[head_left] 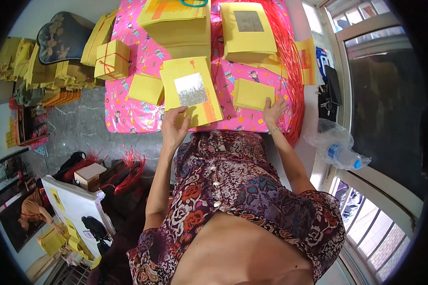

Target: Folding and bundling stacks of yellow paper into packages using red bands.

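On a table covered with a pink patterned cloth (128, 114), my left hand (174, 126) grips the near edge of a stack of yellow paper sheets (190, 90) with a silver foil square in the middle. My right hand (274, 111) rests flat, fingers spread, on the near edge of a small plain yellow stack (252, 92). Another small yellow stack (146, 88) lies left of the foil sheets.
Taller yellow paper piles (180, 26) (247, 28) stand at the table's far side, with a tied bundle (111, 59) at the left edge. Red strings (290, 61) drape along the right side. A plastic bottle in a bag (342, 154) lies by the window.
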{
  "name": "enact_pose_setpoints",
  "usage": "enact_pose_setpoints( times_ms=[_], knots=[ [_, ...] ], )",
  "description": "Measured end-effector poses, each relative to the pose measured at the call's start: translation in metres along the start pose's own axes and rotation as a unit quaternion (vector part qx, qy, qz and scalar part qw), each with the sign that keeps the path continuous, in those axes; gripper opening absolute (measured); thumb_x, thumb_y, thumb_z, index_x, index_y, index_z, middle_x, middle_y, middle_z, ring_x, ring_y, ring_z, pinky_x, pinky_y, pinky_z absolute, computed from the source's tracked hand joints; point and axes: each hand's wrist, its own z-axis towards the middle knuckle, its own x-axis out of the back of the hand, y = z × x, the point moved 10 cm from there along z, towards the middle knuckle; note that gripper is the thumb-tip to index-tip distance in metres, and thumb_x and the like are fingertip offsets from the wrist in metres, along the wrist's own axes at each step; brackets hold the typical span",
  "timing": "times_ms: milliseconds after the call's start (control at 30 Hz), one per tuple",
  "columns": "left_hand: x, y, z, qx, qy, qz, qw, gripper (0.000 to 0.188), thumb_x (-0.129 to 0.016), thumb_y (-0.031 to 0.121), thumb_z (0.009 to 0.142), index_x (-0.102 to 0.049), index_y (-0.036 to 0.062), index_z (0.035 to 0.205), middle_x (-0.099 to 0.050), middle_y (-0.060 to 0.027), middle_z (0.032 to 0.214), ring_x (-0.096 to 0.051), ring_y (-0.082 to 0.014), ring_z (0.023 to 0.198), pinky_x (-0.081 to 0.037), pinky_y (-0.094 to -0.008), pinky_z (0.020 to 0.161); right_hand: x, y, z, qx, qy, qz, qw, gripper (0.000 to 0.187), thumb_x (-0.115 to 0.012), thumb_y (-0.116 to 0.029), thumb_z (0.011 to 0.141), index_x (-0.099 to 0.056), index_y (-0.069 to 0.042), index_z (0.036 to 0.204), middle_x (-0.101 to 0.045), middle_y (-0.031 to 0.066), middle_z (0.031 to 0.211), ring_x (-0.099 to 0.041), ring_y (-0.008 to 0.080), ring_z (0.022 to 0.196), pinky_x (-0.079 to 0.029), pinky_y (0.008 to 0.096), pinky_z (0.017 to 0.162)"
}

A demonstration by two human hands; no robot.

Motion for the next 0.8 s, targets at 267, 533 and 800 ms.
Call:
enact_pose_setpoints(
  times_ms=[267,533,800],
  knots=[
    [-0.014,0.019,-0.007,-0.061,-0.121,0.107,0.985,0.043,-0.082,0.026,0.068,-0.066,0.0096,0.104,-0.060,-0.0084,0.103,-0.052,-0.0296,0.103,-0.040,-0.0412,0.088,0.047,-0.165,-0.026,0.296,-0.199,0.248,0.901,0.036,-0.070,-0.021,0.083,-0.057,-0.005,0.113,-0.052,0.0126,0.109,-0.049,0.0314,0.109,-0.040,0.0425,0.095],
    [-0.018,0.024,-0.012,-0.079,-0.132,0.133,0.979,0.050,-0.082,0.023,0.066,-0.064,0.0108,0.111,-0.056,-0.0079,0.111,-0.049,-0.0289,0.108,-0.040,-0.0417,0.091,0.058,-0.246,-0.088,0.497,-0.316,0.216,0.779,0.037,-0.075,-0.019,0.075,-0.061,-0.008,0.107,-0.057,0.0081,0.107,-0.052,0.0275,0.106,-0.044,0.0400,0.088],
    [-0.020,0.014,-0.010,-0.075,-0.134,0.100,0.983,0.043,-0.081,0.019,0.066,-0.066,0.0106,0.105,-0.057,-0.0074,0.108,-0.051,-0.0288,0.103,-0.043,-0.0412,0.089,0.048,-0.244,-0.092,0.539,-0.339,0.198,0.745,0.025,-0.074,-0.020,0.076,-0.064,-0.008,0.094,-0.059,0.0044,0.103,-0.055,0.0246,0.101,-0.046,0.0379,0.083]
  ],
)
